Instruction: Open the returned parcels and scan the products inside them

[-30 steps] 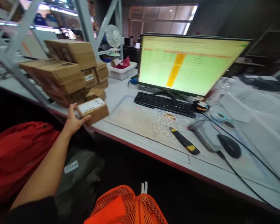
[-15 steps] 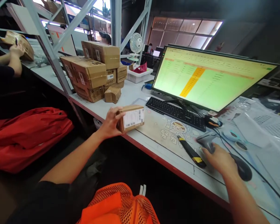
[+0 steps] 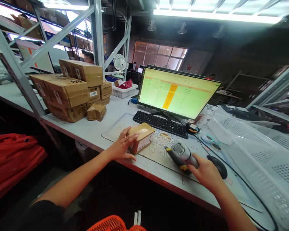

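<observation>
A small brown cardboard box (image 3: 142,136) with a white label on its side rests on the desk mat near the front edge. My left hand (image 3: 122,146) is at its left end, fingers stretched out and touching the carton, the thumb apart below. Around the handle of a grey barcode scanner (image 3: 180,150), my right hand (image 3: 203,170) is closed, and the scanner's head is raised and points toward the box. Under the scanner lies a black and yellow utility knife (image 3: 172,155), partly covered by it.
Several taped cartons (image 3: 67,91) are stacked at the left, by a metal rack post. A monitor (image 3: 178,91) and keyboard (image 3: 161,123) stand behind the mat. At the right are a mouse (image 3: 218,166), a trailing cable and white perforated plastic sheeting (image 3: 262,154).
The box has gone from tilted in my left hand to standing on the mat, and that hand's grip has loosened. My right hand has lifted the scanner over the knife. The view has shifted right.
</observation>
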`<act>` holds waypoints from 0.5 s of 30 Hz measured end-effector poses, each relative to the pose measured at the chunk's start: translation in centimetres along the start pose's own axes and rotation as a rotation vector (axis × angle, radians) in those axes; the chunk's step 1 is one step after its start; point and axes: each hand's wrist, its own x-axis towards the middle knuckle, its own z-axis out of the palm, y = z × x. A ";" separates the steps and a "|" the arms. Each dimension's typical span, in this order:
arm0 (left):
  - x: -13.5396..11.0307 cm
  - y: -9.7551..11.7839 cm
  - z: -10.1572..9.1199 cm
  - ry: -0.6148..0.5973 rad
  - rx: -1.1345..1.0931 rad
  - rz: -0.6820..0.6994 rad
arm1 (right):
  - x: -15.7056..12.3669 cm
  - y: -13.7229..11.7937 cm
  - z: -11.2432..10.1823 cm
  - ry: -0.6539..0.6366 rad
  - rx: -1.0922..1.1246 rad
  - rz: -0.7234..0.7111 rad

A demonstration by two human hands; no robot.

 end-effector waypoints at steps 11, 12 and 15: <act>1.2 5.2 2.9 0.350 -0.135 -0.662 | -3.4 -3.0 0.2 -0.027 0.092 -0.344; 1.3 5.2 2.9 0.353 -0.177 -0.717 | -3.1 -2.6 0.4 -0.032 0.091 -0.325; 1.4 4.1 2.2 0.329 -0.326 -0.804 | -1.4 -0.8 1.4 -0.022 0.070 -0.227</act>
